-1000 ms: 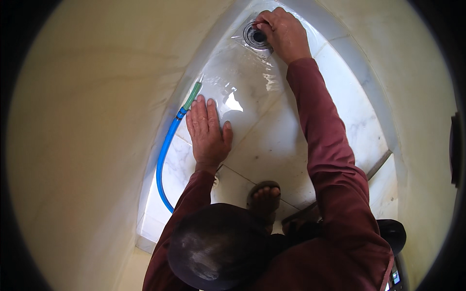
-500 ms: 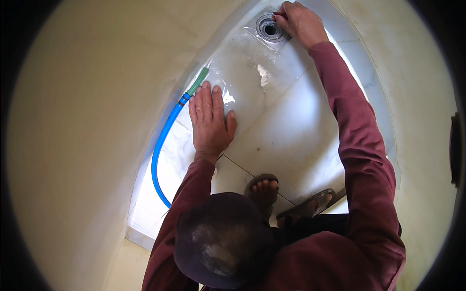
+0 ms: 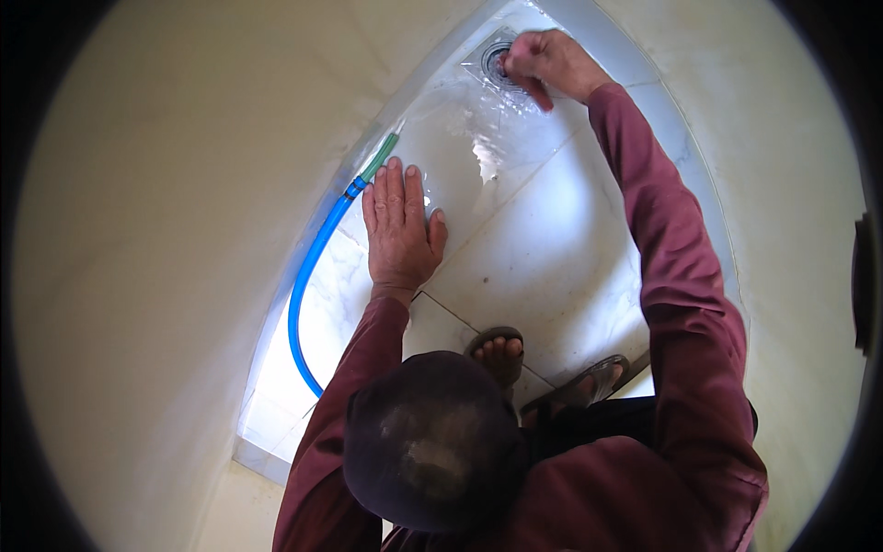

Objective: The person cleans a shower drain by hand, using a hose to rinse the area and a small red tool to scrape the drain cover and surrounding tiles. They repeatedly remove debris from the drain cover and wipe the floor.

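Note:
My left hand [image 3: 401, 225] lies flat on the wet tiled floor [image 3: 515, 248], fingers stretched out and holding nothing. Its fingertips are beside the green end piece [image 3: 380, 156] of a blue hose [image 3: 296, 313]. My right hand [image 3: 549, 66] is at the round floor drain [image 3: 490, 64], fingers bent together over its right side. The fingers are slightly blurred, and part of the drain is hidden behind them. A small reddish patch shows at the fingertips; what it is, I cannot make out. Water glistens on the tiles around the drain.
Pale walls [image 3: 184, 230] rise on both sides, with a tiled skirting [image 3: 708, 202] along their foot. The hose curves along the left wall. My sandalled feet [image 3: 501, 354] stand on the tiles near the lower middle, above a dark rounded cap [image 3: 432, 451].
My right hand has moved from the drain's upper right edge down over its right side. The water near the drain looks more rippled. My left hand has stayed flat in place.

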A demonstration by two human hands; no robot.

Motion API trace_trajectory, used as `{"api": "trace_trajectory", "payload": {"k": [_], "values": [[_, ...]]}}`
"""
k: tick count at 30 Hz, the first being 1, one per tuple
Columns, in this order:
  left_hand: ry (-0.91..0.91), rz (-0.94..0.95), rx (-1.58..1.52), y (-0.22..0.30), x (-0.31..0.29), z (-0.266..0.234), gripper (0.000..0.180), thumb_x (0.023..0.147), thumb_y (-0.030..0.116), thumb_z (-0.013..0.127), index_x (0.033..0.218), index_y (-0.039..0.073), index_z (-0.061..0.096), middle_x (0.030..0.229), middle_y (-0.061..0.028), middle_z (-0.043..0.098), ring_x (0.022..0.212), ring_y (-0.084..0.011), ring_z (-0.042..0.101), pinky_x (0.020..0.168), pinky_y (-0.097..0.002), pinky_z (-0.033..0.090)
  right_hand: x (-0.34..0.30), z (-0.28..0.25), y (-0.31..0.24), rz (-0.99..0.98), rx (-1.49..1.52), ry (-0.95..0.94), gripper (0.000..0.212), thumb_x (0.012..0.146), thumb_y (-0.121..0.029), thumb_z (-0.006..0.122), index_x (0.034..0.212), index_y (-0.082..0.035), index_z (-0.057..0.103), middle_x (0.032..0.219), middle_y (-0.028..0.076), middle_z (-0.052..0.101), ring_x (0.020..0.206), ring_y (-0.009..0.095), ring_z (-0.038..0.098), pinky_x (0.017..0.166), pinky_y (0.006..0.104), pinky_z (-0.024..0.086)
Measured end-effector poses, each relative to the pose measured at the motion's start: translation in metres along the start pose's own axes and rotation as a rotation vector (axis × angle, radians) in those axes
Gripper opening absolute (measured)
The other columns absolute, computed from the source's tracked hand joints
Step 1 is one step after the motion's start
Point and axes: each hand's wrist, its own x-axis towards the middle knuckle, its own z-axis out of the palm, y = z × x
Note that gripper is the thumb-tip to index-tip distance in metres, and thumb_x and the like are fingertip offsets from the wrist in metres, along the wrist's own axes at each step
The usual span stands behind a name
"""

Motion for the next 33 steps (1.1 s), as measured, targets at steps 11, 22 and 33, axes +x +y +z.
{"api": "trace_trajectory", "payload": {"k": [11,22,33], "values": [[-0.008,-0.012,0.008,-0.003,-0.001,-0.001,0.073,0.098,0.025,0.062,0.161,-0.002,0.037,0.170,-0.0282,0.032,0.158,-0.0471,0.029,0.129,-0.0618,0.021,-0.014,0.023,-0.036,-0.168,-1.023,0.257,0.019,0.094,-0.016,0.068,0.108,-0.015,0.080,0.115,0.007,0.066,0.108,0.027,0.070,0.091,0.0428,0.060],[-0.036,-0.025,0.015,0.001,0.001,-0.002,0.073,0.099,0.026,0.061,0.161,-0.004,0.036,0.170,-0.0292,0.031,0.159,-0.0479,0.027,0.129,-0.0618,0.020,0.012,0.065,-0.026,0.197,-0.326,0.201,0.025,0.091,-0.020,0.069,0.106,-0.002,0.078,0.115,0.022,0.077,0.106,0.040,0.075,0.096,0.0496,0.060],[-0.028,-0.006,0.056,-0.004,0.003,-0.004,0.074,0.099,0.025,0.061,0.162,-0.005,0.034,0.171,-0.0297,0.029,0.159,-0.0481,0.026,0.130,-0.0615,0.018,-0.042,0.018,-0.033,-0.186,-0.688,0.276,0.026,0.094,-0.014,0.071,0.119,-0.016,0.078,0.109,0.009,0.066,0.096,0.032,0.073,0.085,0.0428,0.061]]}}
